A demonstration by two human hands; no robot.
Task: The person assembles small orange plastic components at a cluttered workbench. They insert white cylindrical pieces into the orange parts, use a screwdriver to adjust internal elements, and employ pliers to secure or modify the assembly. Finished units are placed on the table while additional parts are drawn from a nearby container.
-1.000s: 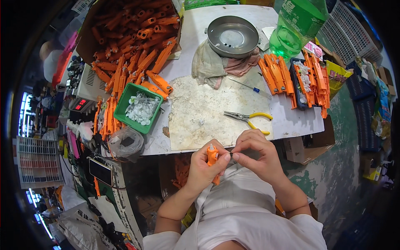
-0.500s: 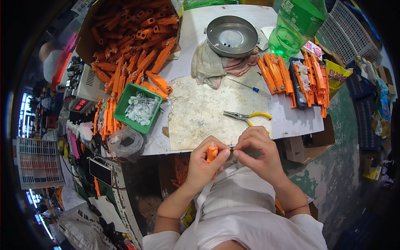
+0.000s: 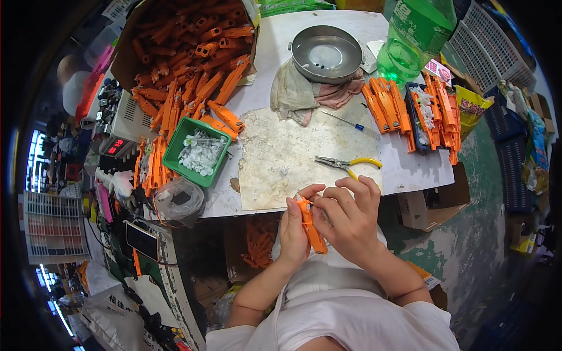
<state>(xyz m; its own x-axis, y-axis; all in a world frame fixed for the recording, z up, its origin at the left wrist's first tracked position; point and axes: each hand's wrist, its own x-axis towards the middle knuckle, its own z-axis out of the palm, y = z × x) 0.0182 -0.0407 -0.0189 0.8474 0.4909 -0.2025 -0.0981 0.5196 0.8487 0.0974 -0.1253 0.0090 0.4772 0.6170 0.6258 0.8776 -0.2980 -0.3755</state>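
Upright in my left hand [image 3: 293, 237], just off the table's front edge, is an orange plastic part [image 3: 312, 229], long and narrow with a pale tip at its upper end. My left fingers and thumb are closed around its side. My right hand [image 3: 351, 219] bends over the part from the other side, thumb and forefinger pressed to it near the upper end. Whether a tiny piece sits between those right fingertips is hidden. Pliers with yellow handles [image 3: 345, 162] lie on the worn board [image 3: 275, 169] beyond my hands.
A green bin of clear plastic bits [image 3: 188, 177] stands left, by a large box of orange parts [image 3: 256, 35]. At the back are a metal bowl [image 3: 345, 44] on rags and a green bottle [image 3: 418, 29]. Stacked orange parts [image 3: 383, 108] and a blue-handled screwdriver [image 3: 358, 126] lie right.
The orange part has turned in my left hand, so its long side now shows. My right hand has moved left onto it; earlier its fingertips pinched a tiny dark thing beside it.
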